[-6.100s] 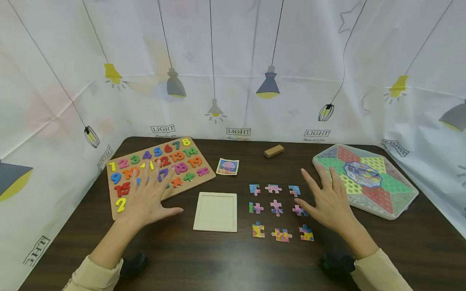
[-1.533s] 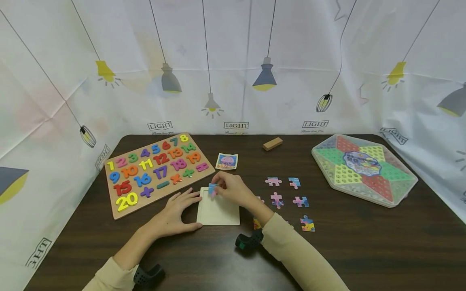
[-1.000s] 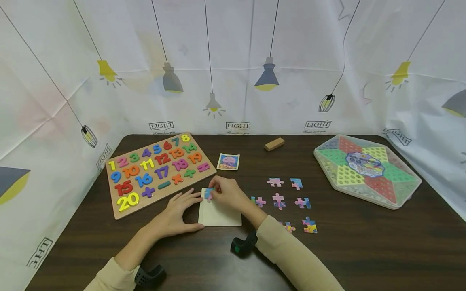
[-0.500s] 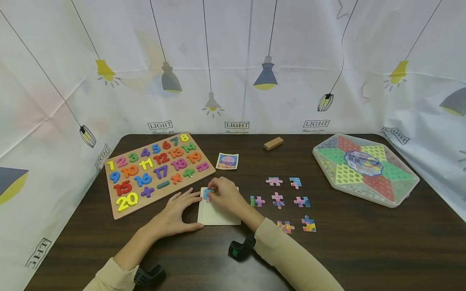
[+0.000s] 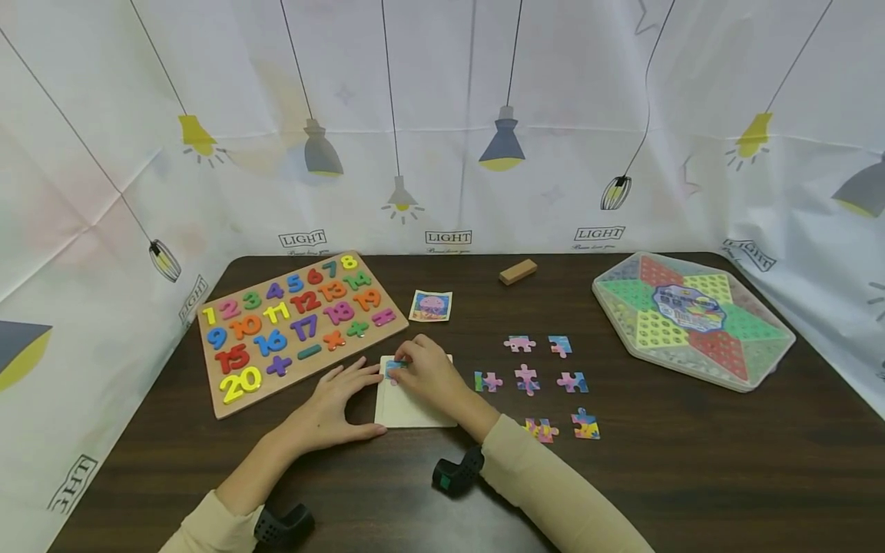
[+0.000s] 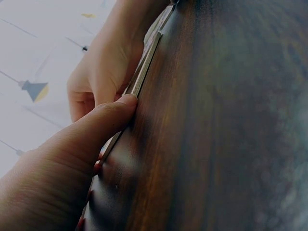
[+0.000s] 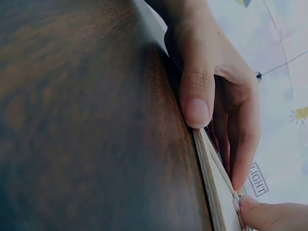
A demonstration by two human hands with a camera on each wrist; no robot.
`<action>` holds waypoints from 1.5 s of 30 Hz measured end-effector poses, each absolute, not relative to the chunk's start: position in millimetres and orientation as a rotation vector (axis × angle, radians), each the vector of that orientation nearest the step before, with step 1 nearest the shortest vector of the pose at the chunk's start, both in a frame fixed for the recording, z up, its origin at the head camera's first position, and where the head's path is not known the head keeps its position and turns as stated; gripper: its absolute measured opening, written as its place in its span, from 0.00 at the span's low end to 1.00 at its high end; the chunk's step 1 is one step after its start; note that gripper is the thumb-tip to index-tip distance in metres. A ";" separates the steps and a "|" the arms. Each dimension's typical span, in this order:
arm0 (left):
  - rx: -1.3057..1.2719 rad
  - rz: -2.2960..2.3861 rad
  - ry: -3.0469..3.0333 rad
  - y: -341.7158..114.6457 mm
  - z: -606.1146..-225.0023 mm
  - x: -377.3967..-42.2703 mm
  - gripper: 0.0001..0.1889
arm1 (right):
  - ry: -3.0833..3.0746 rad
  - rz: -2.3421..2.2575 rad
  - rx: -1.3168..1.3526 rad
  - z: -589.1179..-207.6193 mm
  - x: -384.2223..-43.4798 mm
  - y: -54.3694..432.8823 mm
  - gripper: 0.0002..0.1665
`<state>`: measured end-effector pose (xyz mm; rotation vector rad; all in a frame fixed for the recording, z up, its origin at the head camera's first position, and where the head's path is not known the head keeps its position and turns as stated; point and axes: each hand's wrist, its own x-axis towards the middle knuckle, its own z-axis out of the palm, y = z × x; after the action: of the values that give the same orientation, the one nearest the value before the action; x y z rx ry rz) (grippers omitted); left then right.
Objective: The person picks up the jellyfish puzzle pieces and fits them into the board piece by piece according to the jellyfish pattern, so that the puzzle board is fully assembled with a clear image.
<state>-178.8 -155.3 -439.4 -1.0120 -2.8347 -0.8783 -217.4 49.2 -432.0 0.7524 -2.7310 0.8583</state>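
Note:
A square cream puzzle frame [image 5: 418, 411] lies in the middle of the dark table. With thumb and index finger my right hand [image 5: 435, 376] pinches a blue jigsaw piece [image 5: 392, 367] low in the frame's upper left corner; the fingertips partly cover it. My left hand [image 5: 328, 407] rests along the frame's left side, fingers extended, the thumb at the lower left corner. In the right wrist view the left thumb [image 7: 197, 113] touches the frame's edge [image 7: 207, 166]. Several loose jigsaw pieces [image 5: 526, 379] lie in rows to the right, the lower left of them behind my right forearm.
A wooden number board [image 5: 283, 361] stands close behind my left hand. Behind the frame lies a small octopus picture card [image 5: 431, 306], with a wooden block [image 5: 518, 272] farther right. A hexagonal checkers box [image 5: 691, 322] sits at the right. Patterned cloth [image 5: 442, 115] hangs behind the table.
From hovering apart over the table, both hands came to the frame. The upper left piece of the rows went into my right hand and has since come down into the frame's corner.

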 end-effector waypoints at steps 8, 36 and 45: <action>-1.015 -0.860 -2.843 -154.8 -440.0 -180.3 0.40 | -2.681 0.783 0.813 -432.6 -216.8 50.9 0.10; -1.014 -0.849 -2.841 -153.5 -440.0 -179.2 0.37 | -2.732 0.863 0.831 -420.4 -215.0 56.0 0.15; -1.019 -0.833 -2.832 -154.4 -441.6 -179.1 0.36 | -2.795 0.866 0.802 -395.5 -207.8 76.0 0.14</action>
<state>-179.1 -154.4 -441.6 -1.0185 -2.8319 -0.8328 -207.8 76.0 -395.5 0.8016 -2.7952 0.8661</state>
